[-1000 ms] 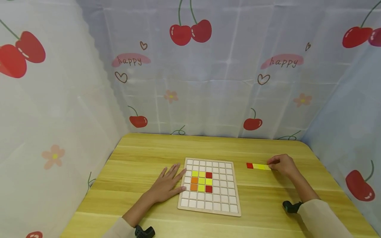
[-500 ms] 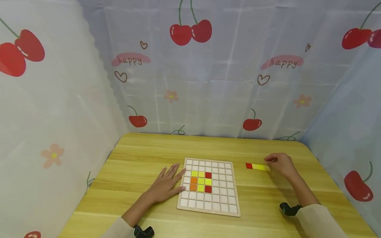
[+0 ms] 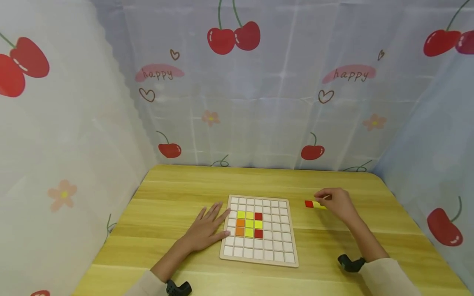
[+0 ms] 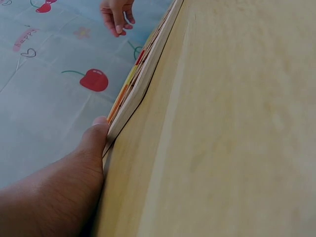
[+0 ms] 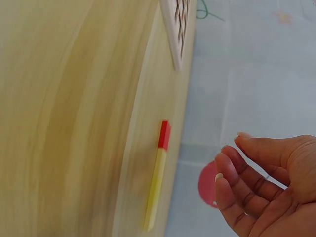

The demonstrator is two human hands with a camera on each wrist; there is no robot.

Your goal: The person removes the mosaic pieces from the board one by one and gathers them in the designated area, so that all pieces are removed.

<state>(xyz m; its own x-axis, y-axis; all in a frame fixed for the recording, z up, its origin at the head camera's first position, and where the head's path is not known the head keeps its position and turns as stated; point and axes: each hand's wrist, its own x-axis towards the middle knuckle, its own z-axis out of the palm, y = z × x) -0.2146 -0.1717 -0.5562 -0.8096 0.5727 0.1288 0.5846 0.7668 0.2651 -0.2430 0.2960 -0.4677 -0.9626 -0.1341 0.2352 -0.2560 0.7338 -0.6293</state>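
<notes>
My left hand (image 3: 203,231) lies flat with fingers spread, its thumb and a fingertip at the left edge of a pale wooden grid board (image 3: 259,262). Yellow, orange and red tiles (image 3: 249,224) form a block of coloured squares left of the board's centre. My right hand (image 3: 336,202) hovers over a short row of tiles to the right of the board, covering its right part in the head view. The row has a red tile (image 3: 309,204) at its left end, then yellow tiles (image 5: 155,185). In the right wrist view, the right fingers curl loosely, thumb apart, holding nothing.
The wooden table (image 3: 177,185) meets a cherry-printed curtain (image 3: 259,123) along its back and sides. A dark wrist device (image 3: 179,288) shows at the left wrist and another device (image 3: 351,263) at the right.
My right hand has moved left from the right end of the tile row to over its middle. My left hand and the board's tiles stay as they were.
</notes>
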